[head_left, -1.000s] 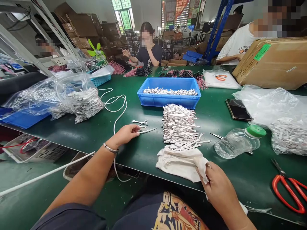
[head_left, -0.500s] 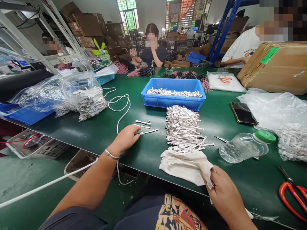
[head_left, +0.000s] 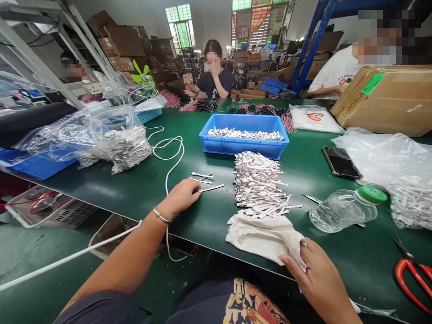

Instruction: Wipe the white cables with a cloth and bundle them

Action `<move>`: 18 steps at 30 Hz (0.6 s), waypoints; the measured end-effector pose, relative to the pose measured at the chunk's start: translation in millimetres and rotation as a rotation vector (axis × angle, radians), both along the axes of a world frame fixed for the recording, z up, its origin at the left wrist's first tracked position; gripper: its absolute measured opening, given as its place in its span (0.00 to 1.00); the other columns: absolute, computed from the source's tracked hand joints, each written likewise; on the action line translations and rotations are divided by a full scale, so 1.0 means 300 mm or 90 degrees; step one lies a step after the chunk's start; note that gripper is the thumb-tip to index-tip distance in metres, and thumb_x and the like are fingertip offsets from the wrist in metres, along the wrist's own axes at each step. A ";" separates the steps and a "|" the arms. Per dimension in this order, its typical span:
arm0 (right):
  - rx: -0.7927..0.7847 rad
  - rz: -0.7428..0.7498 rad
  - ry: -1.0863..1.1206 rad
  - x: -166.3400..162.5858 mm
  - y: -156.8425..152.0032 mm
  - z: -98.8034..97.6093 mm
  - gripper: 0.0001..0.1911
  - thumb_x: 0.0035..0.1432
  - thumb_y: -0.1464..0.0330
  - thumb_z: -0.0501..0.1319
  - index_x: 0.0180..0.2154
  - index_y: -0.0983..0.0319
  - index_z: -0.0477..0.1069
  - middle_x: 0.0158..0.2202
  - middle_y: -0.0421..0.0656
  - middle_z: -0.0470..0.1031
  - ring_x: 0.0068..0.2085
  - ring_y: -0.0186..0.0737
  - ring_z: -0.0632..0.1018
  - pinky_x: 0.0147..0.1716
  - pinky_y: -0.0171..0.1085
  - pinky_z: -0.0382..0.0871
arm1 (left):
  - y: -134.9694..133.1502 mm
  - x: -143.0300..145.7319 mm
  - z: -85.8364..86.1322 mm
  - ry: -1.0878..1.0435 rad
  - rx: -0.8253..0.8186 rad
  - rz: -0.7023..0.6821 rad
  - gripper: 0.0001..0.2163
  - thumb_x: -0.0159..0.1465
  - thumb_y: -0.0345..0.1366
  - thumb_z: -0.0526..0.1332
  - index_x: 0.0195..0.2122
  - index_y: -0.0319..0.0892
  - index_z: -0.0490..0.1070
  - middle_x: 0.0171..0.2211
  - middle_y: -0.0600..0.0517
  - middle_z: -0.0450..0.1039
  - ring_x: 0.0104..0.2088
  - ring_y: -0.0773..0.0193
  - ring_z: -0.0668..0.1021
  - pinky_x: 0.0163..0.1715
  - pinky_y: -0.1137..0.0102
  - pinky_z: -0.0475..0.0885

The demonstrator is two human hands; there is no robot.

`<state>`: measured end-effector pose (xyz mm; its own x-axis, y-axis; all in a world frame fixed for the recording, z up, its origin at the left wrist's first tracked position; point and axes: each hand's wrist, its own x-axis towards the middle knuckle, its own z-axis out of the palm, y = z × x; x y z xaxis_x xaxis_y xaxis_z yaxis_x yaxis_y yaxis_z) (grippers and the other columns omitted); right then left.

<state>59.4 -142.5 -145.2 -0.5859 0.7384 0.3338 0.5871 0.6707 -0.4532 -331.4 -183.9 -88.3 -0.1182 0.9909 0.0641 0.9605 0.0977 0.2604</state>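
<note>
My left hand (head_left: 184, 196) rests low over the green table, its fingertips closed at the end of a short white cable piece (head_left: 212, 187). Two more such pieces (head_left: 201, 175) lie just beyond its fingers. On the right, my right hand (head_left: 319, 274) grips the corner of a crumpled white cloth (head_left: 258, 234), its thumb on the near side and the other fingers partly hidden. Above the cloth, a thick stack of white cable pieces (head_left: 258, 182) is laid out on the table, touching or nearly touching the cloth's upper edge.
Behind the stack stands a blue bin (head_left: 245, 146) holding more white pieces. To the right are a clear jar (head_left: 337, 211) on its side, tweezers, a phone (head_left: 342, 162) and red-handled scissors (head_left: 413, 274). A white cord (head_left: 168, 168) and filled plastic bags (head_left: 130, 146) lie left. Co-workers sit opposite.
The right thumb has shifted left, away from the fingers, along the cloth's near edge. My left hand stays at the cable pieces. The whole view has tilted slightly.
</note>
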 end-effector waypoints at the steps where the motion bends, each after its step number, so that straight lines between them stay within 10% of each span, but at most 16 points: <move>1: 0.008 -0.003 -0.003 0.002 0.000 -0.003 0.21 0.60 0.50 0.52 0.26 0.59 0.62 0.27 0.42 0.64 0.30 0.41 0.69 0.28 0.38 0.64 | -0.005 -0.002 -0.002 -0.009 0.003 0.003 0.05 0.57 0.31 0.56 0.30 0.42 0.71 0.30 0.50 0.71 0.33 0.60 0.73 0.35 0.68 0.67; 18: 0.041 -0.007 -0.061 0.026 0.010 -0.020 0.24 0.58 0.47 0.52 0.22 0.58 0.63 0.25 0.42 0.66 0.28 0.41 0.71 0.26 0.36 0.66 | -0.042 -0.037 -0.058 -0.215 -0.007 0.097 0.07 0.53 0.32 0.56 0.31 0.41 0.71 0.28 0.53 0.71 0.29 0.64 0.74 0.29 0.71 0.68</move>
<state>67.2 -139.4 -151.3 -0.6100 0.7234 0.3234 0.6327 0.6903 -0.3508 -342.5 -196.6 -105.7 -0.2767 0.9608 -0.0142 0.7948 0.2372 0.5585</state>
